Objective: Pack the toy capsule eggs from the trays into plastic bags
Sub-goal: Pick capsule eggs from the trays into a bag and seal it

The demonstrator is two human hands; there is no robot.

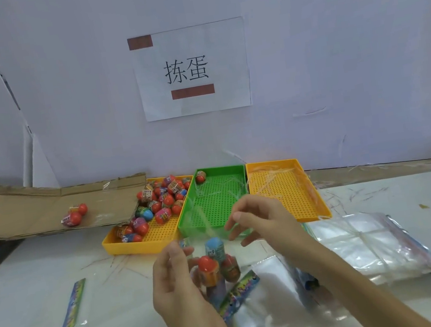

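Here, eggs (213, 265) in bag (201, 232); left hand (178, 278) pinching it; right hand (262, 220) beside, grip unclear.

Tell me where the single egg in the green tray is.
In the head view, the egg sits in the far left corner of the green tray, right beside the egg-filled yellow tray on its left.

Well beyond the left hand (182, 288) and right hand (262, 220) I see a pale wall (329, 34). A white paper sign (192, 68) with two printed characters is taped to it. Far left of the left hand, flattened cardboard (34, 210) lies at the wall's foot. The whitish tabletop (31, 288) beneath is scratched. Light is soft and even.
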